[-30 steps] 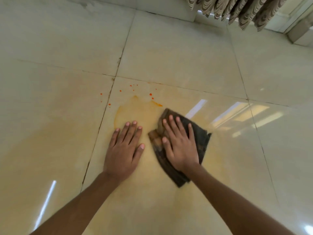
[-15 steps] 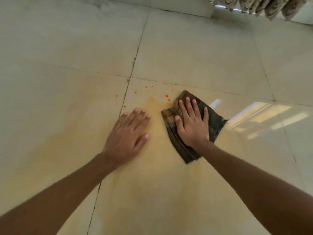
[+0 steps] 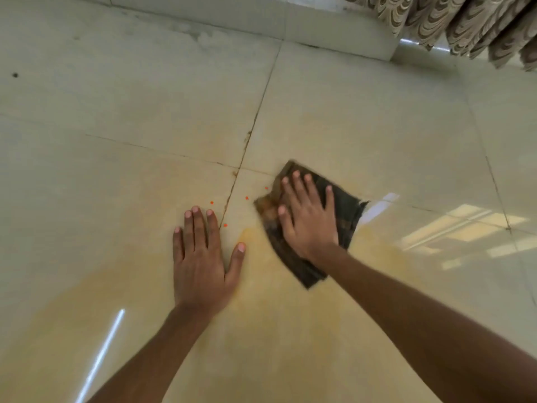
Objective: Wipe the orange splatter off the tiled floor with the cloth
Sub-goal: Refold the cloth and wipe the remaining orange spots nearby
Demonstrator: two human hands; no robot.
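Person wipes tiled floor (image 3: pixel 122 181), both hands flat, fingers straight & spread.
L hand (image 3: pixel 200 257) rests bare on tile; R hand (image 3: pixel 308 219) presses dark cloth (image 3: pixel 347 209) just beside. Orange splatter dots (image 3: pixel 246 198) lie btwn them, straddling grout line (image 3: pixel 250 141). Patterned curtain (image 3: pixel 465 21) hangs beyond.

- left hand (image 3: pixel 200 263): bare, with all four fingers and the thumb in view; the nails are cut short and rounded, and the knuckle creases show plainly on its back.
- right hand (image 3: pixel 308 222): bare as well, with four fingers and the thumb in view and short nails; its outline is a little blurred.
- left forearm (image 3: pixel 151 359): bare from the wrist up as far as it shows, slim and smooth.
- right forearm (image 3: pixel 421 321): bare likewise, and it looks broader in the view.
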